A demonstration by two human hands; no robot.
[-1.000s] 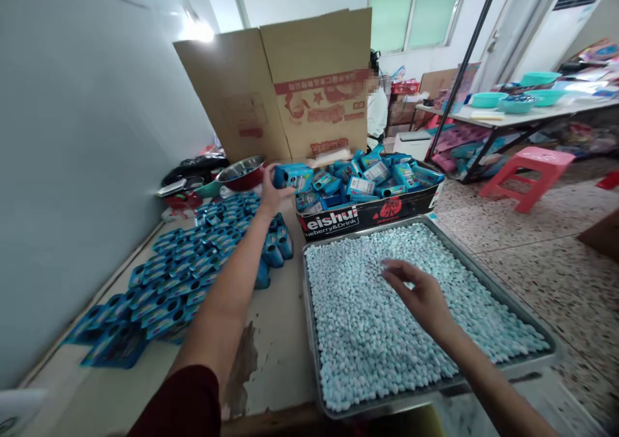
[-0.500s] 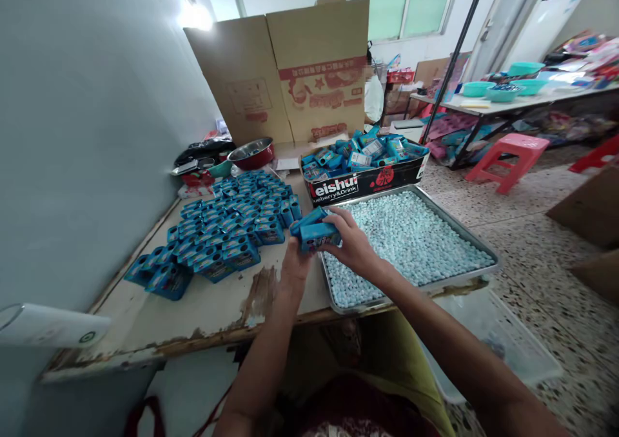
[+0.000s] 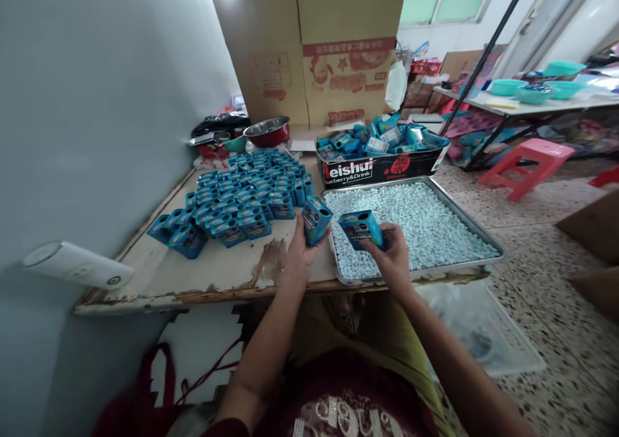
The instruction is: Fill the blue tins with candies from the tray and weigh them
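Observation:
My left hand [image 3: 304, 247] is closed around a small blue candy box [image 3: 316, 220], held tilted above the table's front edge. In my right hand [image 3: 394, 256] is a second blue candy box [image 3: 360, 229], labelled "CARAMELO", gripped over the near side of the tray. The metal tray [image 3: 493, 254] is spread with small pale blue candies [image 3: 416, 224]. To the left, many upright blue boxes [image 3: 242, 198] stand packed in rows, with dark round holes in their tops. Behind the tray, a black carton [image 3: 387, 168] holds a loose heap of similar blue boxes [image 3: 377, 137].
A red metal bowl [image 3: 267, 132] stands behind the rows, before a tall cardboard sheet [image 3: 309, 57]. A white cylinder [image 3: 77, 265] lies at the left table edge. On the floor at right are a pink stool [image 3: 529, 166] and a clear plastic bin [image 3: 512, 334].
The two boxes, held together before, are now apart, one in each hand. My right hand has moved right over the tray. The camera view has shifted.

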